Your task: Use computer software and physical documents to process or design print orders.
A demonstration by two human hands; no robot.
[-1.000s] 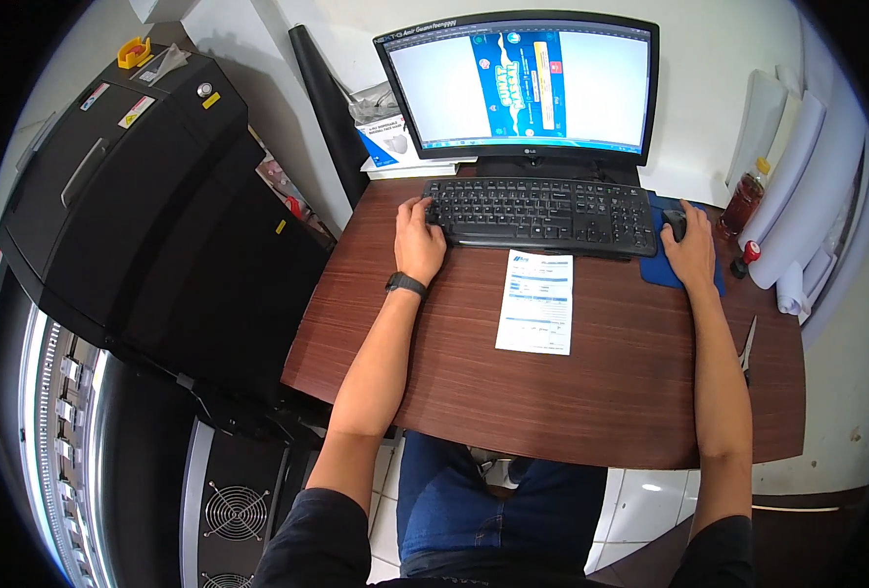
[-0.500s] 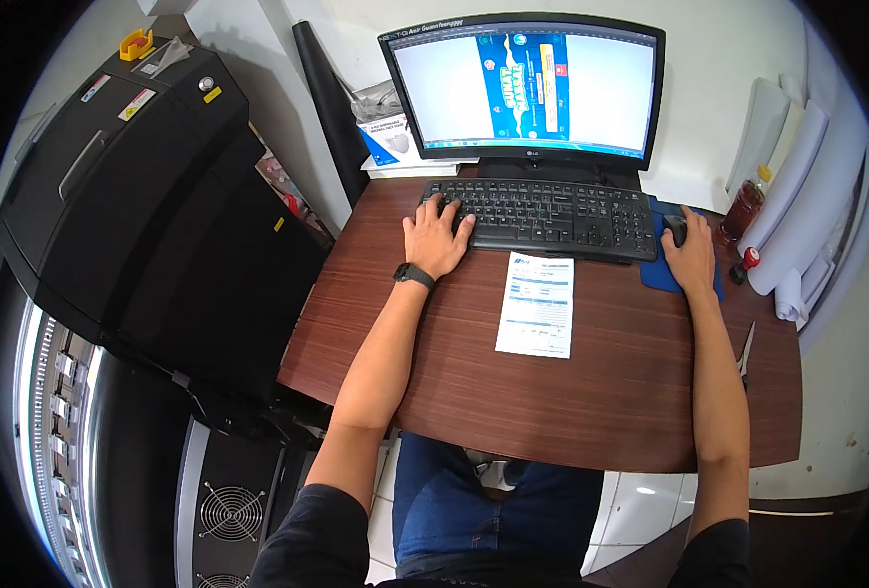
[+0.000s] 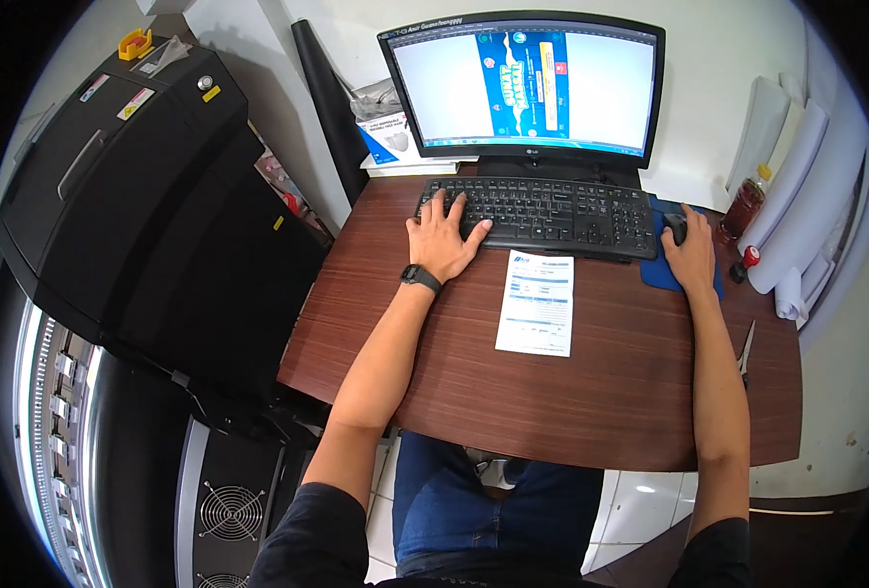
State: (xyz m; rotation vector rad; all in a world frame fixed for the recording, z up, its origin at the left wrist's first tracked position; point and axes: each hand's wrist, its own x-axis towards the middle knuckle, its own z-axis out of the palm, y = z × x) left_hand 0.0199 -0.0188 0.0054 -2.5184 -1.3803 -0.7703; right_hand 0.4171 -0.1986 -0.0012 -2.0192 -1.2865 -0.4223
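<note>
My left hand (image 3: 441, 243) lies with fingers spread over the left end of a black keyboard (image 3: 562, 214), its thumb reaching toward the lower row of keys. A dark watch (image 3: 421, 277) is on that wrist. At the right, my right hand (image 3: 690, 257) is closed round a black mouse (image 3: 676, 228) on a blue mouse pad (image 3: 658, 274). Behind the keyboard stands a monitor (image 3: 434, 93) showing a blue poster layout on a white page. Between my forearms a white printed form (image 3: 535, 304) rests on the brown desk (image 3: 552, 412).
Right of the mouse pad are a red-and-black stamp (image 3: 745, 265), a bottle of dark red liquid (image 3: 745, 208) and scissors (image 3: 746, 351). Large white paper rolls (image 3: 797, 186) lean at the wall. A big black machine (image 3: 160, 216) fills the left side. A box (image 3: 388, 139) sits beside the monitor.
My left hand has shifted slightly to the right, and its thumb is stretched farther out over the lower keys. The right hand stays on the mouse; the screen looks the same.
</note>
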